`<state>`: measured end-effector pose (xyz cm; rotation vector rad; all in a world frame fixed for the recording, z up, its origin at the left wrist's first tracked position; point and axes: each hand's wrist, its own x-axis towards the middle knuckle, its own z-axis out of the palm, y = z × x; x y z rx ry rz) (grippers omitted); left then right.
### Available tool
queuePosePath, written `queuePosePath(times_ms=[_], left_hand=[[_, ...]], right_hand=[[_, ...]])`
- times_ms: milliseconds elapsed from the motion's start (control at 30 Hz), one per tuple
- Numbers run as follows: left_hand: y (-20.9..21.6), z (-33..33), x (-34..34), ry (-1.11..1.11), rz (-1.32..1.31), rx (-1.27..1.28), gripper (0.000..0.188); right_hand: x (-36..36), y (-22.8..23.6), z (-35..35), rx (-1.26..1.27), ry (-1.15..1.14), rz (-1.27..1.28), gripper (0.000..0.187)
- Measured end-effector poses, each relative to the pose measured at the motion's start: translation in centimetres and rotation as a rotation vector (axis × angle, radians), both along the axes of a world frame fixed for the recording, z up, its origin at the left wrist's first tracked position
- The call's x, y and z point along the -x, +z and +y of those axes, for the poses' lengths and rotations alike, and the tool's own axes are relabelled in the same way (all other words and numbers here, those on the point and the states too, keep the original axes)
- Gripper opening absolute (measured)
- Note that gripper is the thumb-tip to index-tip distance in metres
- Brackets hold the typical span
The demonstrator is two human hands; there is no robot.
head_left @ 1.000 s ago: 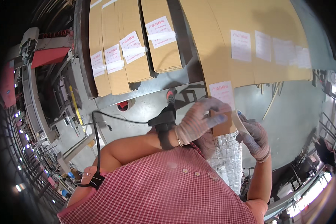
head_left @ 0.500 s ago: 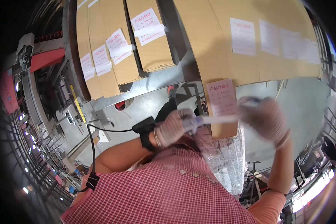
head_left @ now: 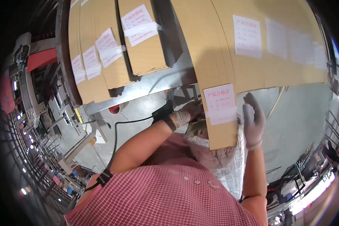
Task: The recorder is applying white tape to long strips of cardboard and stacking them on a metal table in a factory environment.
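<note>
A white label with red print [head_left: 219, 98] lies on the narrow end of a cardboard piece [head_left: 223, 137], with a clear tape strip [head_left: 223, 116] across its lower part. My left hand [head_left: 188, 113], in a pale glove, reaches to the left edge of this cardboard; its fingers are in shadow and partly hidden. Beside the right edge my right hand [head_left: 254, 122], gloved too, stands with its fingers raised and slightly curved, the thumb side toward the label. I see nothing clearly held in it.
More flat cardboard [head_left: 199, 37] with labels spreads to the far right. Several labelled cardboard stacks [head_left: 141, 56] rest on a metal table [head_left: 139, 92] at the far left. Below the near cardboard end stands a plastic-wrapped bundle [head_left: 231, 169]. A black cable [head_left: 132, 122] runs along my left arm.
The tape strip stretched between my hands now lies across the label's lower part. My left hand has moved right and away to the cardboard's edge; my right hand has moved left beside it.
</note>
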<state>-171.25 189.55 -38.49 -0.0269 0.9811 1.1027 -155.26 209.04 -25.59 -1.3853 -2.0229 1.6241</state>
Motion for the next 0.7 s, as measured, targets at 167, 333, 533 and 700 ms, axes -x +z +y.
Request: queuePosePath(times_ms=[167, 333, 533, 700], left_hand=[[3.3, -2.1, 2.8, -0.136, 0.536, 0.113, 0.027], [13.2, -1.2, 2.5, -0.104, 0.9, -0.143, 0.012], [13.1, 2.2, 0.2, 0.019, 0.825, -0.251, 0.031], [13.8, 3.1, 1.6, -0.245, 1.32, -0.209, 0.044]], right_hand=[[4.1, 5.8, -7.0, -0.479, 0.46, -0.394, 0.103], [4.0, 5.4, -7.1, -0.536, 0.414, -0.461, 0.104], [5.7, 11.7, -4.0, -0.72, 0.426, -0.066, 0.079], [4.6, 11.1, 3.3, -0.248, 0.969, -0.376, 0.024]])
